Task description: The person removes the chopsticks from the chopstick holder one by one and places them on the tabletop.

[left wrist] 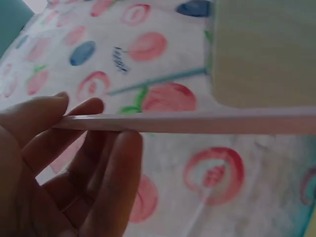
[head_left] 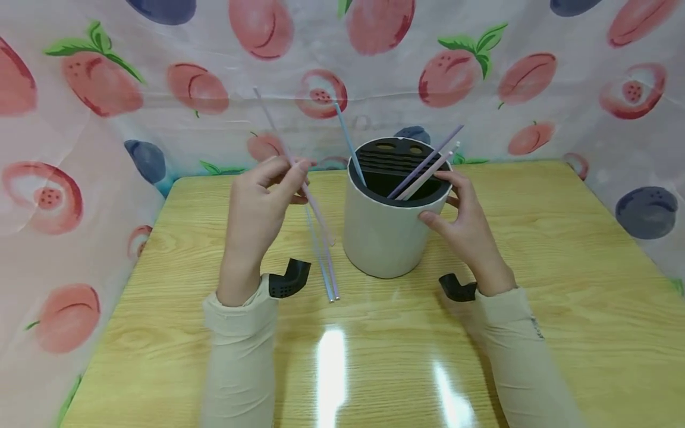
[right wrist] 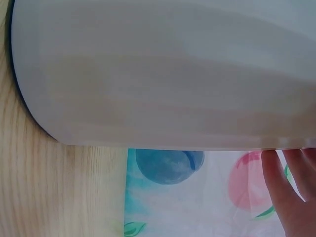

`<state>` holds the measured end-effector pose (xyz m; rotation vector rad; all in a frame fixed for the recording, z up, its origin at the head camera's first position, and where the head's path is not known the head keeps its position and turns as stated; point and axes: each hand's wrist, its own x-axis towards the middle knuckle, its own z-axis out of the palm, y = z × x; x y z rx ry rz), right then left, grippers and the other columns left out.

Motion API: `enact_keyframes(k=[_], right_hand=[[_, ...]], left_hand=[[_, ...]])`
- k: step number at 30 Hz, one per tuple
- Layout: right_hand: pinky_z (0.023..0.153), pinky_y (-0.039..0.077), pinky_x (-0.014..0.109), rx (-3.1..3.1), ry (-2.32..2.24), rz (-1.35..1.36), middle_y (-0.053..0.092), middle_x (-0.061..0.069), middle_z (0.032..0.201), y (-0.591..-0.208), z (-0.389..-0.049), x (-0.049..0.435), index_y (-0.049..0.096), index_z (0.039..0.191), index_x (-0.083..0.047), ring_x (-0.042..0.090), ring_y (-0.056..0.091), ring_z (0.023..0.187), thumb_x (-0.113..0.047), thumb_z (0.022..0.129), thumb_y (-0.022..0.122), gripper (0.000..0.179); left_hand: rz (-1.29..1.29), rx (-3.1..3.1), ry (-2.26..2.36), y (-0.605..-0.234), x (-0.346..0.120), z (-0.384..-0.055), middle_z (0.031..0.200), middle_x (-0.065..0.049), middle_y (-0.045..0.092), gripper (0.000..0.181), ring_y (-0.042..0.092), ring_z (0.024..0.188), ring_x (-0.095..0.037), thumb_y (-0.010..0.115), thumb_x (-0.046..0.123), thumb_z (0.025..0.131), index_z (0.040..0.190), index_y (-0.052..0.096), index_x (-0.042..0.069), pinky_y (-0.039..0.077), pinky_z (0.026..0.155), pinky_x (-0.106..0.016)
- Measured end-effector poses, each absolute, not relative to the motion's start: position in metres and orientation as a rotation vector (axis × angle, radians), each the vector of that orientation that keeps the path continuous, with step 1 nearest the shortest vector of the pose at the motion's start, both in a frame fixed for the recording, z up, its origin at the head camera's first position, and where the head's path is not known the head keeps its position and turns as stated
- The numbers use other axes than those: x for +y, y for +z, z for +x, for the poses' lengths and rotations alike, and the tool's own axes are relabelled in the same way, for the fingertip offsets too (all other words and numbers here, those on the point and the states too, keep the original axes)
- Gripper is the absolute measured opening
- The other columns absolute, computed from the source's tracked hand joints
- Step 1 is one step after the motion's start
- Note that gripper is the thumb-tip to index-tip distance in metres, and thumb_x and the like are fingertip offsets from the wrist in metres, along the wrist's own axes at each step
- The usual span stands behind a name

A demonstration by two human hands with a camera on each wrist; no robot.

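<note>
My left hand (head_left: 259, 202) pinches a slim pink chopstick (head_left: 273, 122) between thumb and fingers, left of a round white utensil holder (head_left: 382, 238). The chopstick slants, its upper end leaning left and its lower end near the holder's side. In the left wrist view, the faceted pink chopstick (left wrist: 222, 122) crosses in front of the holder. My right hand (head_left: 462, 223) grips the holder's right side near the rim. A blue chopstick (head_left: 348, 139) stands in the holder at the left, and a purple one (head_left: 425, 161) and pale pink ones lean to the right.
A blue chopstick (head_left: 321, 264) and a purple chopstick (head_left: 330, 261) lie side by side on the wooden table (head_left: 396, 356), left of the holder. The holder's black top (head_left: 393, 156) has slots and round holes towards the back. Fruit-printed cloth (head_left: 203, 47) hangs behind the table.
</note>
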<state>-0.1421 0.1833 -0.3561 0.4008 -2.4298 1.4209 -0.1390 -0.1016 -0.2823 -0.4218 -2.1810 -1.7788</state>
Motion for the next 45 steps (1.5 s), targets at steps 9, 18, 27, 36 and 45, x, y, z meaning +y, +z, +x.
enact_keyframes(k=[9,18,27,36,45], right_hand=[[0.096,0.031,0.043,-2.441,1.432,0.424,0.023,0.011,0.142,-0.339,-0.138,0.176,0.032,0.131,0.0,0.021,0.026,0.128,-0.013,0.081,0.066,0.061],[0.093,0.03,0.019,-2.441,1.425,0.404,0.027,0.006,0.14,-0.351,-0.142,0.182,0.031,0.133,-0.007,0.019,0.03,0.125,-0.01,0.08,0.067,0.064],[0.098,0.03,0.035,-2.451,1.41,0.385,0.024,-0.004,0.141,-0.363,-0.151,0.189,0.031,0.134,-0.022,0.011,0.027,0.127,-0.017,0.08,0.067,0.065],[0.098,0.031,0.038,-2.473,1.424,0.396,0.021,-0.001,0.143,-0.365,-0.15,0.19,0.031,0.134,-0.017,0.018,0.028,0.127,-0.015,0.08,0.067,0.065],[0.094,0.03,0.023,-2.456,1.438,0.391,0.021,0.007,0.142,-0.357,-0.144,0.187,0.03,0.134,-0.008,0.024,0.029,0.126,-0.008,0.081,0.065,0.064]], left_hand=[[-0.272,-2.52,-1.478,-0.316,-0.112,-0.165,0.08,0.004,0.06,0.029,0.059,0.063,-0.008,0.058,0.047,0.082,0.091,0.07,0.021,0.05,0.06,-0.024],[-0.179,-2.669,-1.386,-0.335,-0.125,-0.182,0.081,0.003,0.06,0.022,0.061,0.065,-0.018,0.057,0.036,0.086,0.098,0.068,0.021,0.047,0.057,-0.028],[-0.087,-2.844,-1.299,-0.358,-0.133,-0.198,0.079,-0.002,0.059,0.036,0.06,0.057,-0.016,0.058,0.027,0.087,0.122,0.053,0.019,0.048,0.054,-0.028],[0.01,-2.961,-1.526,-0.386,-0.134,-0.203,0.085,-0.008,0.057,0.062,0.062,0.059,-0.02,0.058,0.019,0.088,0.141,0.025,0.02,0.052,0.06,-0.035],[0.003,-2.99,-1.611,-0.402,-0.131,-0.208,0.083,-0.012,0.055,0.078,0.06,0.057,-0.025,0.056,0.012,0.088,0.144,0.003,0.024,0.052,0.056,-0.038]])
